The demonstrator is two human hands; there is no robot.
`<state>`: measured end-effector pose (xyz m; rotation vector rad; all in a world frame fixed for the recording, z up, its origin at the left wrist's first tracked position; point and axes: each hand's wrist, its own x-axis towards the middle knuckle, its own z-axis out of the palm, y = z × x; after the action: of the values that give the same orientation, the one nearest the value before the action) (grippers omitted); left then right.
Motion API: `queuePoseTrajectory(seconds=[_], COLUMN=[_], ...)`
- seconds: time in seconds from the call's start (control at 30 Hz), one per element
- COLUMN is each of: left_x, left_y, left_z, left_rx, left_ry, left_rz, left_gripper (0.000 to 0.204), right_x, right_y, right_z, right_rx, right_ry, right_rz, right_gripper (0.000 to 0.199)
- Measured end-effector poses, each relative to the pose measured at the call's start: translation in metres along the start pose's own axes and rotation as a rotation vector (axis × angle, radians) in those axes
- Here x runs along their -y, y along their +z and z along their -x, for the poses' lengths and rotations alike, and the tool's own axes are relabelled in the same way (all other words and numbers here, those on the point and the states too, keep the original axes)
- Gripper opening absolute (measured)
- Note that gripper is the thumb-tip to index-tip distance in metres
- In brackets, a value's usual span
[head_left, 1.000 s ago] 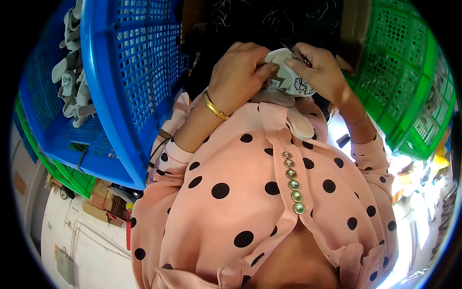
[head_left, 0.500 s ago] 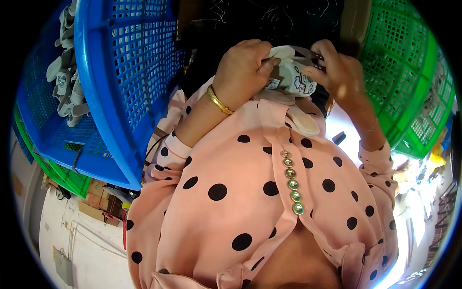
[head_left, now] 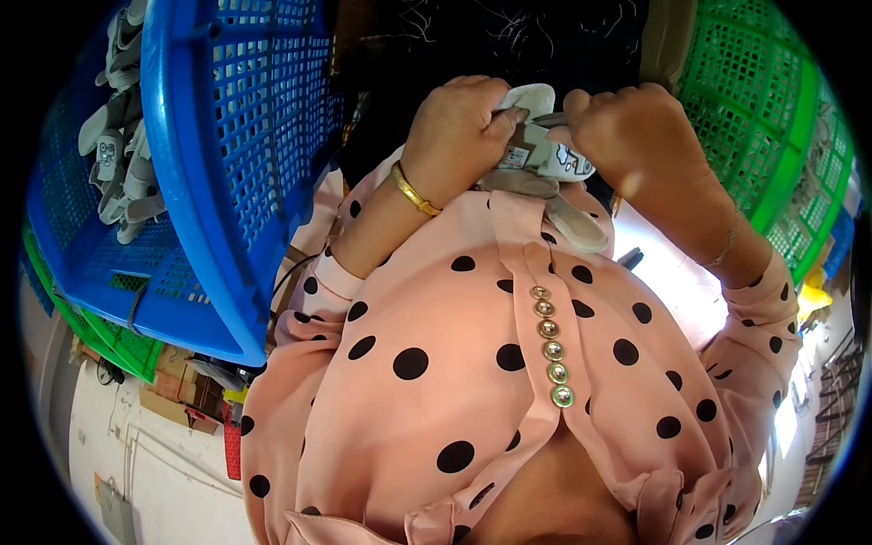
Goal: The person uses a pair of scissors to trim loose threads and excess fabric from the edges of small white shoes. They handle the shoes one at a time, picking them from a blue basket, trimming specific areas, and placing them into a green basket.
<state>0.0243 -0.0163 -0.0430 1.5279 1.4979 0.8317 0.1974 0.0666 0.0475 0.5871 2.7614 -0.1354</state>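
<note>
My left hand (head_left: pixel 459 132) pinches the edge of a small light grey fabric shoe (head_left: pixel 536 150) in front of my belly. The shoe has a black line drawing and a white tag inside. My right hand (head_left: pixel 636 136) is closed around a small dark pointed tool (head_left: pixel 549 119), which looks like thread snips. Its tip points left at the shoe, close to my left thumb; whether it touches cannot be made out. Most of the tool is hidden in my fist. Below the shoe, a pale oval flap or sole (head_left: pixel 579 227) rests against my shirt.
On the left stands a blue plastic basket (head_left: pixel 182 182) with several grey shoes (head_left: pixel 127 154) in it. A green basket (head_left: pixel 740 100) is close to my right arm, with more pale items behind its mesh. Dark cloth (head_left: pixel 581 36) with loose threads on it lies beyond my hands.
My right hand has turned and closed, with the pointed tool now showing at the shoe. My right elbow has swung outward. The left hand has stayed in place.
</note>
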Motion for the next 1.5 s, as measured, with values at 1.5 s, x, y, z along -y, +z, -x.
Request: queuePoseTrajectory(seconds=[1.5], left_x=[0.002], left_y=[-0.011], left_z=[-0.001], left_rx=[0.109], left_ry=[-0.142], left_rz=[0.073], left_gripper=[0.019], right_x=[-0.015], right_y=[-0.014], right_z=[-0.001], right_rx=[0.141], right_ry=[0.218], right_rz=[-0.274], right_gripper=[0.04])
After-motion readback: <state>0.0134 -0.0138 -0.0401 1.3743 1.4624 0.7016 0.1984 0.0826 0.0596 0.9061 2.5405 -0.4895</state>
